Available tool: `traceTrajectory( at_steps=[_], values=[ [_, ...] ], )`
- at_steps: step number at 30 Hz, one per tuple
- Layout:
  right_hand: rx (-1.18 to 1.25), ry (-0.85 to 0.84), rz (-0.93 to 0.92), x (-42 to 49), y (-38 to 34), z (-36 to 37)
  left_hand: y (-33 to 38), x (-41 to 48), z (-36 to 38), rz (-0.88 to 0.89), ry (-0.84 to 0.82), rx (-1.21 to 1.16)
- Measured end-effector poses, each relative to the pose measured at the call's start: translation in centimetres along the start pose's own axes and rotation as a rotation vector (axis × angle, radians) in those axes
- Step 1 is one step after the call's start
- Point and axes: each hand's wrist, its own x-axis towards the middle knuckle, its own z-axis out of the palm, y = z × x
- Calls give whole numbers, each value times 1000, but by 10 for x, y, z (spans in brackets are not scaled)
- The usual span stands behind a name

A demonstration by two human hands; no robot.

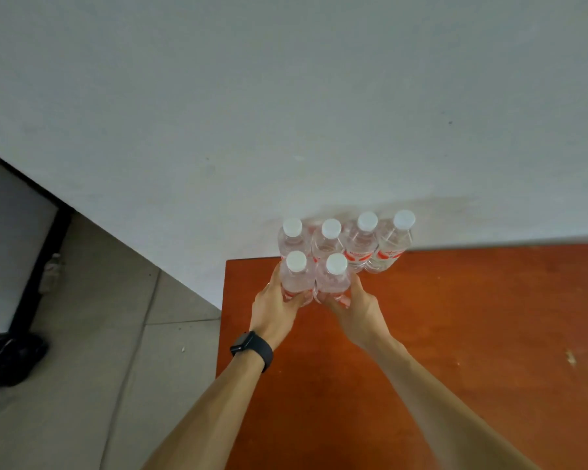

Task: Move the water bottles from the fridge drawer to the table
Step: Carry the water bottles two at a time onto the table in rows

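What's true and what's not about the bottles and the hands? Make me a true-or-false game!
1. Six water bottles are at a corner of the table. True.
2. The caps are blue. False: they are white.
3. The left hand holds the front left bottle. True.
4. The right hand is empty. False: it holds the front right bottle.
5. The black watch is on the right wrist. False: it is on the left wrist.
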Motion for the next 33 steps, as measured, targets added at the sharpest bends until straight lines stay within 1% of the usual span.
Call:
traceTrajectory(
  at_steps=[3, 6, 14, 17, 20, 24, 26, 27, 29, 31, 33],
  values=[
    [-23, -23, -7, 5, 1, -2, 0, 5, -2, 27, -15, 28],
    [-30, -21, -9, 8, 4, -3, -3, 4, -4, 14, -12, 32],
    [27, -72, 52, 14, 8, -5, -6, 3, 0, -13, 6, 33],
    [88, -88, 62, 12, 9, -6, -6, 3, -1, -23, 5, 45],
    [146, -106, 105, 10, 13, -8, -2, -2, -1, -38, 6, 6],
    [152, -132, 164, 5, 14, -8, 5, -11, -1, -49, -31, -23],
    [112, -116, 163, -2, 9, -10, 5, -16, -2, -86, -38, 34],
    [70, -96, 155, -7, 7, -13, 4, -19, -2, -131, -32, 67],
    [-88, -57, 129, -20, 7, -23, 5, -30, -2, -205, -8, 140],
    [-301, -33, 75, -39, 12, -36, 10, -45, 1, -195, -22, 271],
    [-452, -16, 57, -62, 21, -52, 16, -60, 8, -116, -112, 423]
  ],
)
